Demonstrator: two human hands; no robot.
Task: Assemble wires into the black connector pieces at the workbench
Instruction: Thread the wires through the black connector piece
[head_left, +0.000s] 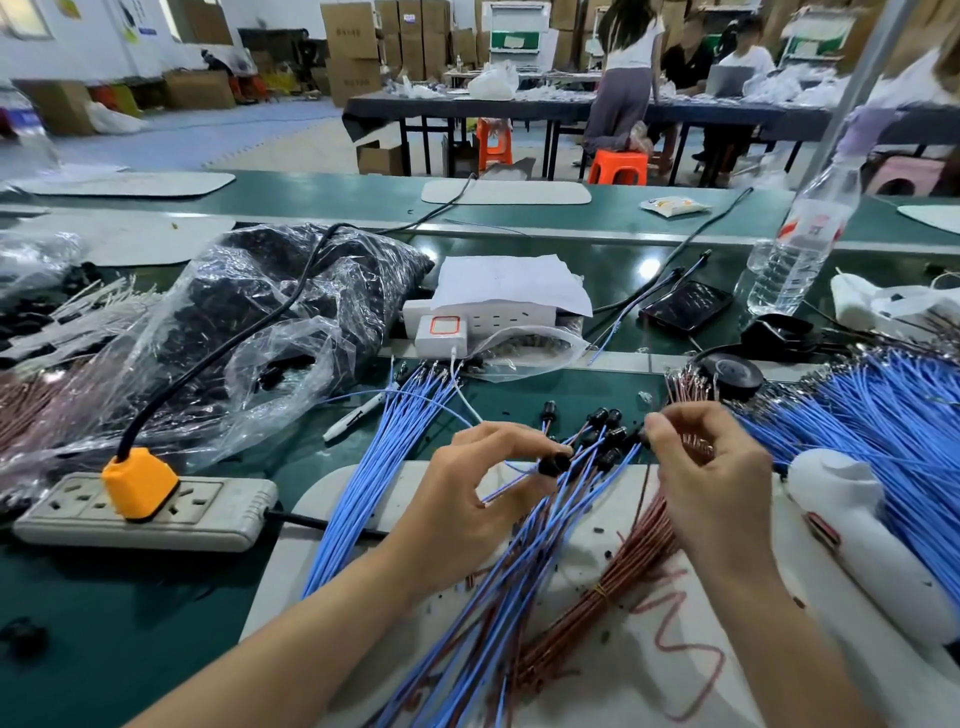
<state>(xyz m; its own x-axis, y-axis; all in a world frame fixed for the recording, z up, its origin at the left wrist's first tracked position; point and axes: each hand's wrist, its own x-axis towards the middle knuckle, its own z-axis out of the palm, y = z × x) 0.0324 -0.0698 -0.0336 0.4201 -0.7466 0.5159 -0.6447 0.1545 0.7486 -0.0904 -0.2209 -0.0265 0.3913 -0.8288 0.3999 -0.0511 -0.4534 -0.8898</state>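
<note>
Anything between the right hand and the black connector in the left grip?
Yes. Between the black connector pinched by the left hand and the right hand, which pinches a wire end, lies a cluster of other connectors on blue wires. Whether they sit below the path is unclear.

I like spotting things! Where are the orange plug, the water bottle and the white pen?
orange plug (139, 480): head view, its top face.
water bottle (797, 254): head view, its clear body.
white pen (359, 413): head view, mid-barrel.
</note>
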